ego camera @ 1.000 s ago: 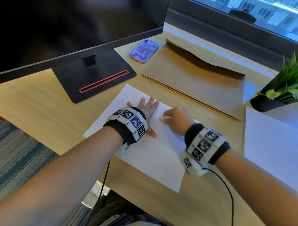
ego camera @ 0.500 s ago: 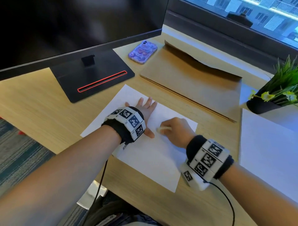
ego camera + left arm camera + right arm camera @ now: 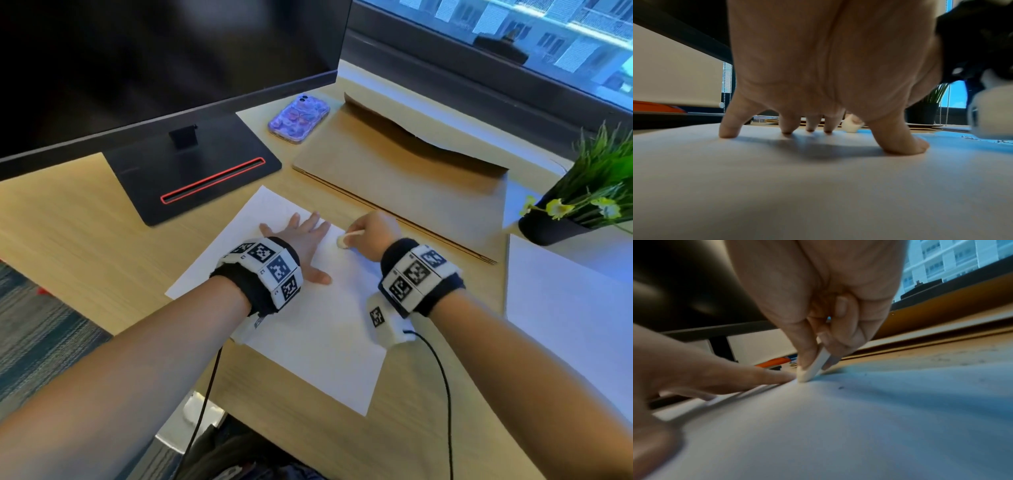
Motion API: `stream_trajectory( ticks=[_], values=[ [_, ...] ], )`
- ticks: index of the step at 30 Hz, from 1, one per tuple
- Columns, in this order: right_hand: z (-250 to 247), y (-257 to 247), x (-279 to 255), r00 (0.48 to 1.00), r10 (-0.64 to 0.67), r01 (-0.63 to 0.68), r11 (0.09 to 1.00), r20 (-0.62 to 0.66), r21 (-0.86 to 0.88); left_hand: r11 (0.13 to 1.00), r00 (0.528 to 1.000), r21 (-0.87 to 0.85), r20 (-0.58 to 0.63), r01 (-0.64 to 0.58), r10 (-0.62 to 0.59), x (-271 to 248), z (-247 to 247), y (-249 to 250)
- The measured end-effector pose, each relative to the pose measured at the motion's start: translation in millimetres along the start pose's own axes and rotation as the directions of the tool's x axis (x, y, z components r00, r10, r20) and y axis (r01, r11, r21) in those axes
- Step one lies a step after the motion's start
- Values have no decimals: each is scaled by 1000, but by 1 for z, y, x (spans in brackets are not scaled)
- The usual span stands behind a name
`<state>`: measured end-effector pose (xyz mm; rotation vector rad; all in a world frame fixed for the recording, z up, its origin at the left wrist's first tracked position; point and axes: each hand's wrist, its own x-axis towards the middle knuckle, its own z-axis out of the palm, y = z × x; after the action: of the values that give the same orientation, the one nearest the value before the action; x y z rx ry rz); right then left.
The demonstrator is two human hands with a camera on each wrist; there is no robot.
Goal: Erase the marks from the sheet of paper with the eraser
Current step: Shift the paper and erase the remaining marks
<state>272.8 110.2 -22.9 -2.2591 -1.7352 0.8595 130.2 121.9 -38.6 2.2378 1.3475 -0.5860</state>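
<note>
Where the sheet of paper (image 3: 308,329) lies flat on the wooden desk (image 3: 68,219), we find the left hand (image 3: 301,240) spread on its far half, fingers straight and splayed, fingertips (image 3: 727,133) and thumb pressing down on the paper. We note the right hand (image 3: 373,233) just beside it, fingers curled, pinching the white eraser (image 3: 342,240) between thumb and fingers. In the right wrist view the eraser (image 3: 816,366) stands tilted, its lower end touching the sheet close to the left hand's forefinger; a few dark specks lie on the paper nearby. We cannot make out any pencil marks on the sheet with certainty. Beyond the sheet we record a brown cardboard envelope (image 3: 411,185), a phone (image 3: 298,118) in a purple patterned case, and the black monitor stand (image 3: 191,178) with a red-edged slot. A potted plant (image 3: 589,202) stands at the right, with a second white sheet (image 3: 565,308) beside it. Both wrists carry marker-patterned bands with trailing black cables.
</note>
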Motion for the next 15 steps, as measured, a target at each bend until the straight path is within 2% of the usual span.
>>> stream_trajectory(
  ticks=[3, 5, 8, 10, 12, 15],
  values=[
    [-3, -5, 13, 997, 14, -11, 999, -74, 32, 1000, 1000, 2, 6, -8, 8, 0, -1, 2],
    [-2, -5, 9, 996, -20, 18, 999, -82, -31, 1000, 1000, 2, 16, -7, 7, 0, -3, 3],
    [6, -1, -6, 990, -132, 141, 947, 51, -290, 1000, 999, 1, 43, -2, 2, -1, -6, 6],
    [8, 0, -11, 978, -167, 202, 904, 122, -377, 1000, 998, 5, 56, 1, -1, 0, -7, 6],
    [5, -2, -9, 983, -167, 185, 923, 82, -338, 1000, 998, 12, 60, 1, -1, 1, -7, 6],
    [1, -6, 1, 988, -134, 116, 971, -71, -210, 1000, 998, 26, 61, 5, -7, -1, -7, 7]
  ],
)
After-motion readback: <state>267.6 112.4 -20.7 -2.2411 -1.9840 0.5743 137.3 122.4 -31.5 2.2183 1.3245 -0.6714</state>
